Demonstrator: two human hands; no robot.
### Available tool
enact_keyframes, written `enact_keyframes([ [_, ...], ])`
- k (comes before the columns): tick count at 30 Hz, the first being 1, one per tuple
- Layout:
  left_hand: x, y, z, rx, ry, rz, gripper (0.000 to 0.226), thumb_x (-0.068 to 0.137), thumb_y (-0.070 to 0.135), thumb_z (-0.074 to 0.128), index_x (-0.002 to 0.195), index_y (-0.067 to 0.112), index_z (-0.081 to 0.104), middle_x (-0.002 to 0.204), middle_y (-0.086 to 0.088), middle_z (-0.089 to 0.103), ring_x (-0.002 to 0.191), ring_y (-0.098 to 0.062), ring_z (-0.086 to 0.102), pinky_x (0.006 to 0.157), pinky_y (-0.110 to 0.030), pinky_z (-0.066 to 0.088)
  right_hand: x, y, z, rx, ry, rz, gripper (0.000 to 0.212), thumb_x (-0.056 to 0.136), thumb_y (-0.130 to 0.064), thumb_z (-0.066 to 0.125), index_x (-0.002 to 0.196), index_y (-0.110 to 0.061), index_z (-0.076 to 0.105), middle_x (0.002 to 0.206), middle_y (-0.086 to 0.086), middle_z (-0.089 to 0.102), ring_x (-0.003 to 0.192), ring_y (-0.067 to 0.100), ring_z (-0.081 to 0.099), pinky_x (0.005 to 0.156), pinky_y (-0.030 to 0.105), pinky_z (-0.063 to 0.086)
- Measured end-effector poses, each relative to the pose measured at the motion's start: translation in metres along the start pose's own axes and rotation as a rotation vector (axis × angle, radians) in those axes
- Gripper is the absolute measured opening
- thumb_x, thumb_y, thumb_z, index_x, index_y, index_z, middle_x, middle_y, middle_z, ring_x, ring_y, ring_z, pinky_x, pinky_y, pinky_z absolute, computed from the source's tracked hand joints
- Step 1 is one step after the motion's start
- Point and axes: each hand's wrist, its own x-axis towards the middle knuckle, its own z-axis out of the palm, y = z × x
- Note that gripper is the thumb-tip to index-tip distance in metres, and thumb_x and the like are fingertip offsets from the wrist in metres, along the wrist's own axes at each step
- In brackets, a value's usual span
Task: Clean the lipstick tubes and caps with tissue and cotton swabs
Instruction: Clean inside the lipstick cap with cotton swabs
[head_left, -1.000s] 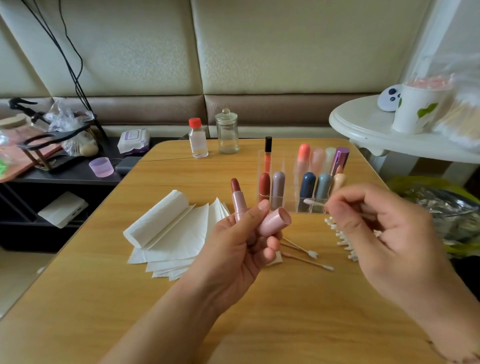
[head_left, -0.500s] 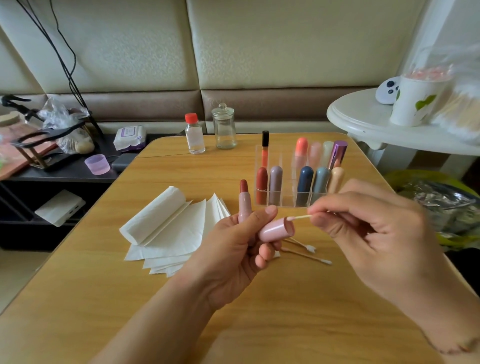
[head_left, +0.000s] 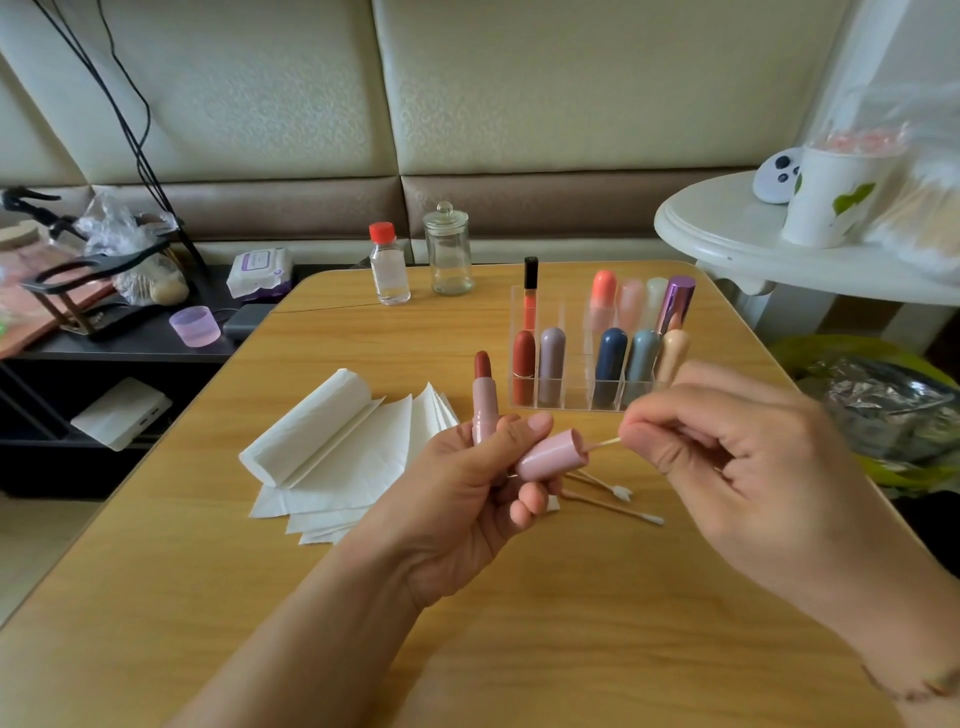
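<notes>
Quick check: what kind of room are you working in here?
Probably a home living area: a padded sofa back behind a wooden table, with a clear lipstick organizer and a cluttered side shelf.

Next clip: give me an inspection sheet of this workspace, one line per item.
Surface: wooden table, no spills seen.
Job's things: pink lipstick uncapped, pink cap, cotton swab end inside the cap; tissue stack; spare swabs; clear organizer of lipsticks.
Clutter: small bottle, glass jar.
Hands: left hand holds lipstick and cap; right hand pinches the swab.
Cables: black cables on the wall.
Surroundings: white side table, dark shelf.
</notes>
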Motion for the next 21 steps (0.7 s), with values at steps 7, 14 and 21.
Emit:
enact_keyframes([
  [7,0.0014,-0.0025,-0.001,-0.006,-0.007,0.042,0.048,0.07,0.021,0.069,0.11,0.007,0.046,0.06,-0.01,0.058,0.043,-0.011,0.056,0.039,-0.015,0.046,0.0007,-0.0048,-0.0029,0.02,-0.042,0.012,0.027,0.095,-0.035,0.053,0.085,-0.019,0.072,0.076,-0.017,0.051,0.062,0.012,0.051,0.05,0.033,0.042],
  [14,0.0017,-0.002,-0.0019,-0.055,-0.013,0.076,0.023,0.069,0.014,0.071,0.075,0.015,0.049,0.073,-0.016,0.062,0.048,-0.017,0.061,0.045,-0.02,0.054,0.0001,-0.0074,-0.0051,-0.003,-0.075,0.041,0.028,0.096,-0.038,0.051,0.086,-0.021,0.071,0.075,-0.016,0.054,0.061,0.015,0.055,0.05,0.04,0.046],
  [21,0.0027,-0.0036,-0.0035,-0.068,-0.015,0.095,0.022,0.071,0.005,0.067,0.077,0.015,0.047,0.085,-0.022,0.067,0.057,-0.024,0.067,0.053,-0.026,0.058,-0.0001,-0.0065,-0.003,-0.006,-0.066,0.036,0.027,0.096,-0.037,0.051,0.083,-0.022,0.07,0.072,-0.015,0.053,0.057,0.016,0.053,0.048,0.04,0.044],
])
